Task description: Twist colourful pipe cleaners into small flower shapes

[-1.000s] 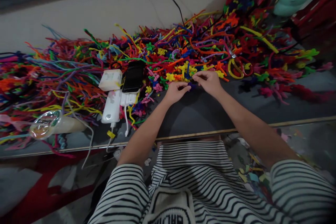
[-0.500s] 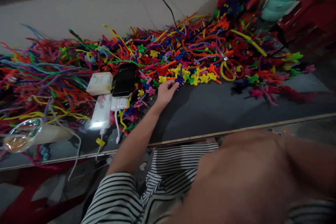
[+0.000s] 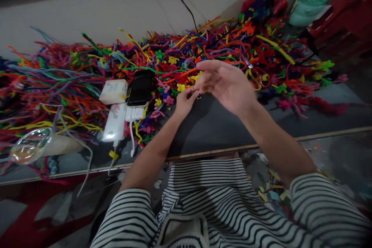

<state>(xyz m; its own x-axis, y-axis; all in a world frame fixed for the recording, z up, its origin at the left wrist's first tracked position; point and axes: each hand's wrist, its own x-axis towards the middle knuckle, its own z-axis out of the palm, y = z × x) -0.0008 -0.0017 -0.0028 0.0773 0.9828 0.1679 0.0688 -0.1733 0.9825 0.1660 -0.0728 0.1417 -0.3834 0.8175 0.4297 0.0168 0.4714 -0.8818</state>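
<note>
Dark-blue fuzzy pipe-cleaner piece (image 3: 200,95), mostly hidden, sits at the nearly closed thumb and forefinger of the left hand (image 3: 184,104), above the back part of the dark grey tabletop (image 3: 226,124). The right hand (image 3: 228,85), blurred by motion, is partly open with its fingers loosely bent, overlapping the left fingertips in view; whether it holds anything cannot be told.

Behind both hands, a long heap of multicoloured pipe cleaners (image 3: 66,81) runs along the table, too tangled to count. To the left lie one black-screened phone (image 3: 141,88), one white square box (image 3: 114,91) and one white power bank (image 3: 115,122) with a cable plugged in. Farther left, one clear plastic cup (image 3: 62,145) lies on its side. To the right rests one pair of scissors with yellow and red handles (image 3: 255,77).

Beyond the heap stands a plain pale wall (image 3: 116,7), with one thin black cable (image 3: 186,4) hanging before it. Coloured paper scraps (image 3: 274,195) litter the floor below the table's right part.
</note>
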